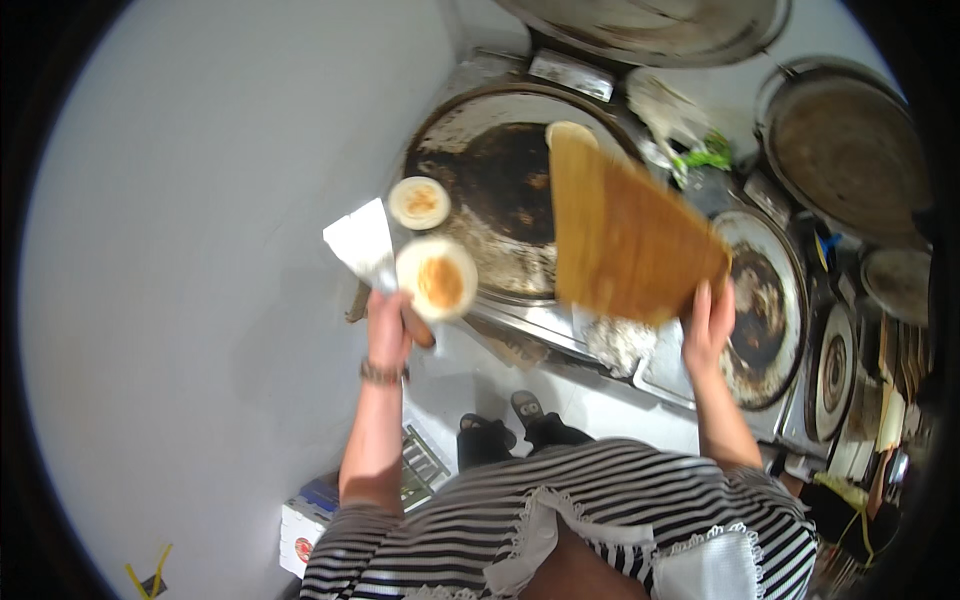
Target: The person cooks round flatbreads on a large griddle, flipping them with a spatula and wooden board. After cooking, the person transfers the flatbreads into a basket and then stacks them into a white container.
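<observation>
My left hand (388, 324) grips a metal scraper (367, 244) by its wooden handle, blade pointing up and away. Close beside that hand is a browned round flatbread (442, 279); whether the hand touches it, I cannot tell. A smaller flatbread (419, 202) lies at the left rim of the large round griddle (517, 270). My right hand (709, 330) holds a wooden board (634, 232) by its near right corner. The board is tilted and motion-blurred over the griddle's right side. Past its far end a pale flatbread (571, 133) shows, its lower part hidden.
A grey wall (187, 262) rises at the left. To the right stand a second griddle (757, 300) and a third round plate (834, 367). Large round lids (844, 142) lean behind. Crumpled plastic (621, 343) lies on the counter's front edge. Another person (851, 510) is at far right.
</observation>
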`<state>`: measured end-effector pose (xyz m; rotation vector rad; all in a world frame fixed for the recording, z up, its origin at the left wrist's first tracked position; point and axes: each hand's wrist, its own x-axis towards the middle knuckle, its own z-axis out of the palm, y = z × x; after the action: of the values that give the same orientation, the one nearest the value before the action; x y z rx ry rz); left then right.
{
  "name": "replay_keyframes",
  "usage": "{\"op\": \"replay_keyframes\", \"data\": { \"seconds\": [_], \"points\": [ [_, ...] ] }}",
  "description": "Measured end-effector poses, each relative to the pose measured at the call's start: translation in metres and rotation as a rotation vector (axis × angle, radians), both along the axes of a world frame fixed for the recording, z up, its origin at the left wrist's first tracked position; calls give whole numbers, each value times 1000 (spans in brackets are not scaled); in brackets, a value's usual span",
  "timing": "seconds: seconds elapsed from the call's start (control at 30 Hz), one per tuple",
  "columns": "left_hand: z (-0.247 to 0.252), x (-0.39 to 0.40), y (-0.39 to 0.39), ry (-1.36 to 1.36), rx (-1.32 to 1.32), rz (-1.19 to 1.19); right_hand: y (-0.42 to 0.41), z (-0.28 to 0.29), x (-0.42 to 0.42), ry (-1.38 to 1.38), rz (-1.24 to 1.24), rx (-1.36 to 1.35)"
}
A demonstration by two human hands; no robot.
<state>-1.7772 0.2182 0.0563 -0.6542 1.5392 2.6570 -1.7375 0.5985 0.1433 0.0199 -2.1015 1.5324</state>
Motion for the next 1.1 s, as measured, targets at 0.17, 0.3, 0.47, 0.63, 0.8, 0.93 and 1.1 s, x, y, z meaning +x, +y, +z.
{"op": "replay_keyframes", "data": {
  "seconds": [0.17, 0.3, 0.47, 0.63, 0.8, 0.93, 1.1],
  "points": [
    [-17, -118, 38, 88, -395, -109, 79, 17, -133, 229, -266, 403],
    [-55, -159, 9, 343, -914, 7, 102, -6, -207, 119, -365, 639],
    [-106, -186, -29, 210, -1072, -89, 75, -34, -233, -102, -333, 748],
    [-65, -192, 15, 177, -862, -279, 69, -19, -233, -215, -337, 541],
    [-71, -191, 25, 147, -860, -484, 125, -53, -278, -365, -400, 503],
    [-51, -173, 32, 194, -877, -590, 153, -76, -313, -449, -88, 172],
    [-58, -164, 31, 258, -726, -420, 115, -73, -342, -629, 304, 68]
  ]
}}
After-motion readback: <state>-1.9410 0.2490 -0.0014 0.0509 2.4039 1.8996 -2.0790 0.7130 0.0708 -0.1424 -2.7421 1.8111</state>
